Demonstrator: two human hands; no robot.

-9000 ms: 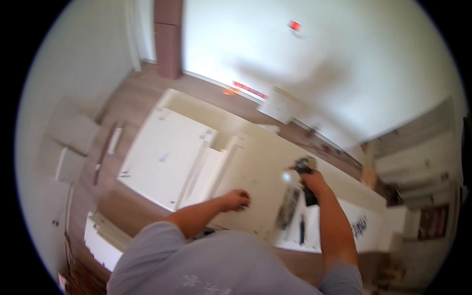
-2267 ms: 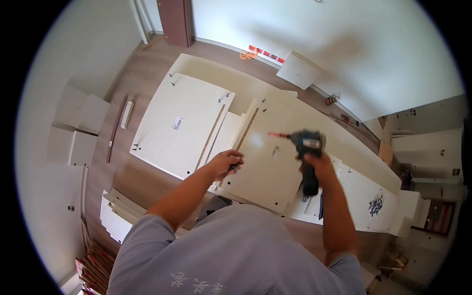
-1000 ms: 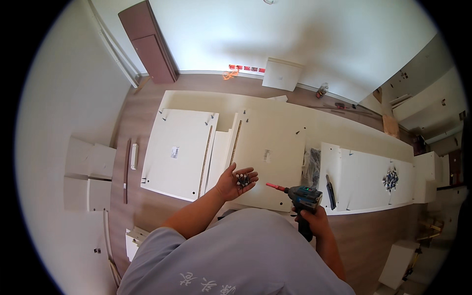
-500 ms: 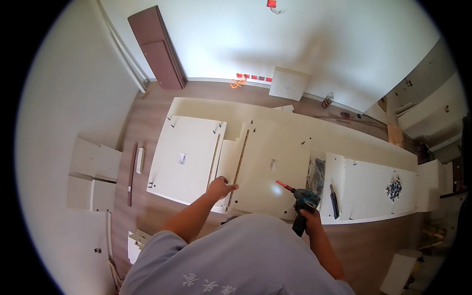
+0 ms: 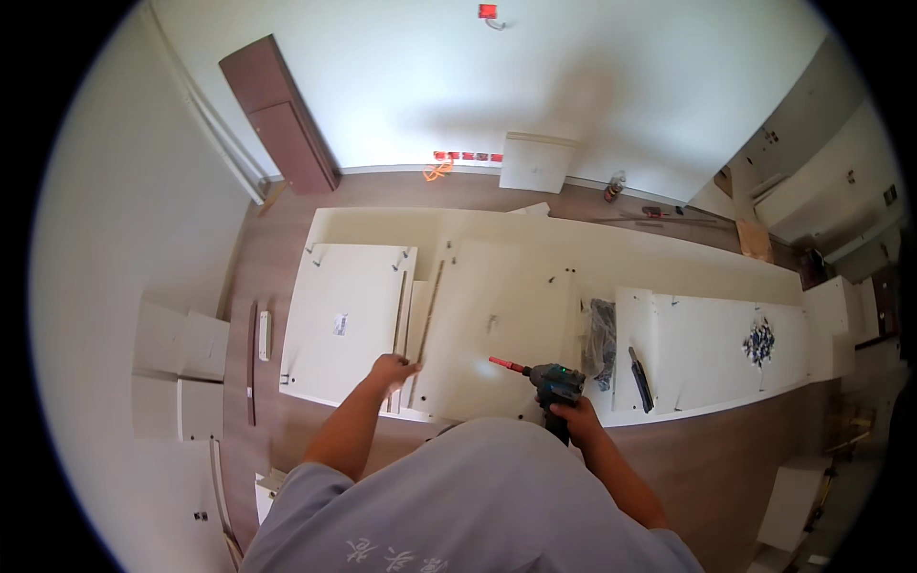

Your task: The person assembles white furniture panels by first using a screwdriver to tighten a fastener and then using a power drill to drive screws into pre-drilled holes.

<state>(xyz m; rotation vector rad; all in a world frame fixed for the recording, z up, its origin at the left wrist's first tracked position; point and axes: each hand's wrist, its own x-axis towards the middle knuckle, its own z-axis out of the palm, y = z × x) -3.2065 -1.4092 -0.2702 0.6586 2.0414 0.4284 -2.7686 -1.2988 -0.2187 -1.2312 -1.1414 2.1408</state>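
My left hand (image 5: 391,371) is closed at the near left edge of the middle white panel (image 5: 497,358), fingers curled around that edge. A brown strip or groove runs along this side of the panel. In my right hand (image 5: 574,419) is a dark green and black cordless drill (image 5: 557,382), gripped by its handle. Its long red bit points left over the middle panel, and a light spot falls below it. To the left lies another white panel (image 5: 334,296) with metal pins standing near its corners. Both rest on a larger white board (image 5: 688,260).
Clear plastic wrap (image 5: 599,339), a black long-handled tool (image 5: 640,380) and a pile of small fittings (image 5: 758,342) lie to the right. Brown boards (image 5: 284,129) lean on the wall. White boxes or boards (image 5: 181,349) stand at the left.
The middle panel has slid left with my left hand, narrowing the gap to the left panel. The drill has moved left too. The whole view has shifted slightly.
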